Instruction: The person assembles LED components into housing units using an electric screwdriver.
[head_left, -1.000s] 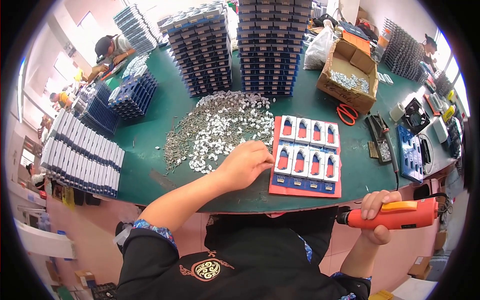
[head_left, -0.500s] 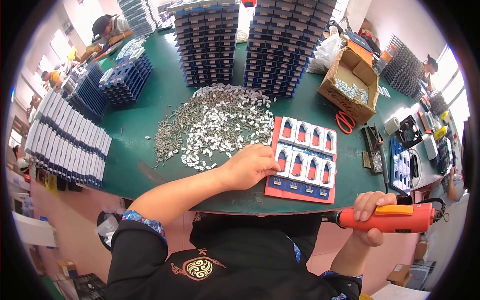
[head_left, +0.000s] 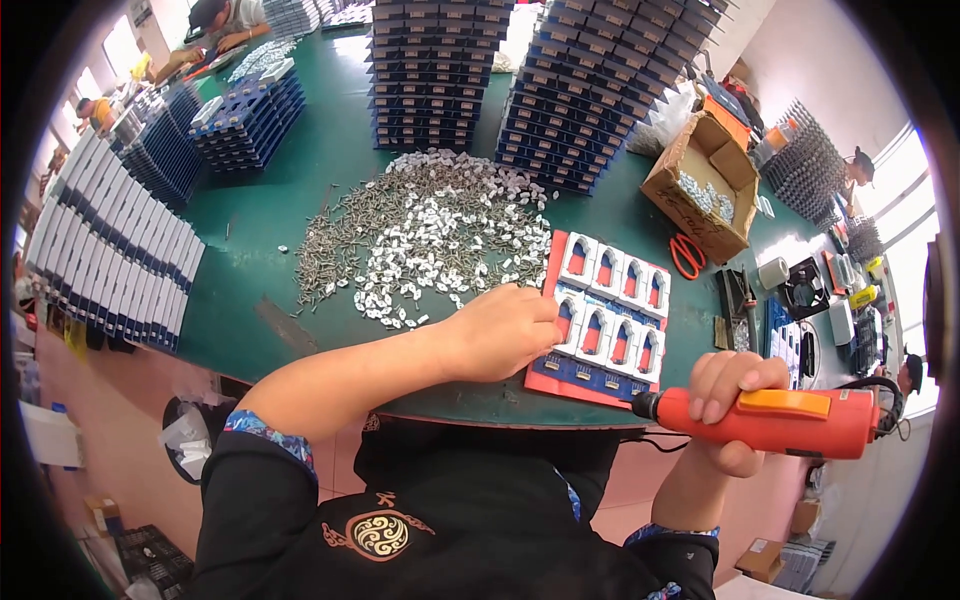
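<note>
My left hand point(head_left: 508, 328) reaches the left end of the front row of white plastic housings point(head_left: 592, 333), its fingertips pinched together. Whatever sits between those fingertips is hidden. The housings stand in two rows on a blue base, which lies on a red board point(head_left: 553, 382) at the table's front edge. In my right hand point(head_left: 735, 388) is a red electric screwdriver point(head_left: 800, 430) with an orange lever, held level with its black tip pointing left, near the board's front right corner. Left of the board spreads a pile of screws point(head_left: 345, 235) mixed with small white plastic pieces point(head_left: 400, 265).
Tall stacks of blue trays point(head_left: 435, 80) rise at the back, and white-and-blue stacks point(head_left: 120, 250) stand left. A cardboard box point(head_left: 705, 190) with small parts and red-handled scissors point(head_left: 688, 256) lie right of the board. People work at the far left and right.
My view has tilted and shifted slightly. The screwdriver has come closer to the board's front right corner. My left hand stays at the front row's left end.
</note>
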